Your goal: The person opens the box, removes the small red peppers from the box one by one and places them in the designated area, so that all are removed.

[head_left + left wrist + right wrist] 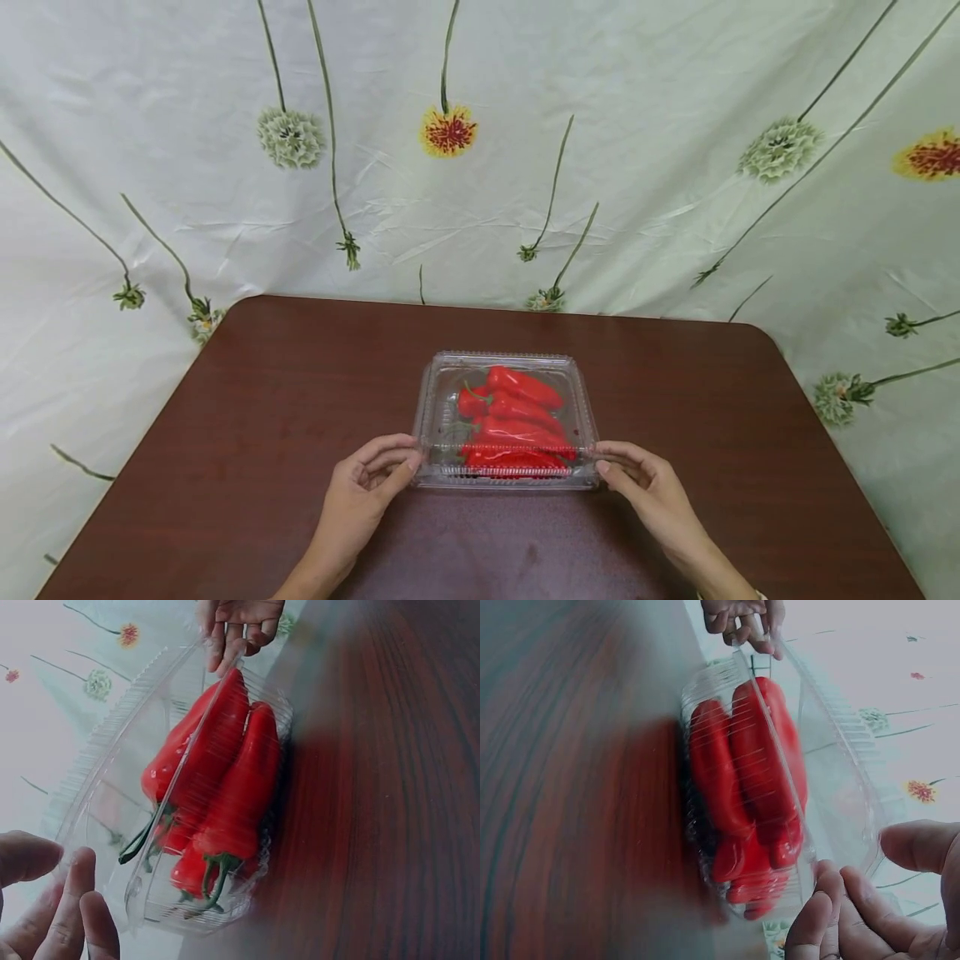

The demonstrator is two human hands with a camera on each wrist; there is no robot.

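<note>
Fingers of the left hand (372, 477) and right hand (647, 485) pinch the near left and near right corners of a clear, rectangular plastic box (428, 400), located mid-surface (262, 417). Rim: ribbed. Contents: glossy, elongated red peppers (521, 408), stacked, green stems (217, 874) toward the left.

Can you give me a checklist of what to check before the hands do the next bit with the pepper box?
1. Left grip on the box: ok, pinching near its front left corner.
2. Right grip on the box: ok, pinching near its front right corner.
3. Red peppers inside: ok, every one that shows is in the box.
4. Box on the table: ok, its bottom rests there.
5. Lid snapped shut: cannot tell, the see-through edges are hard to read.
</note>
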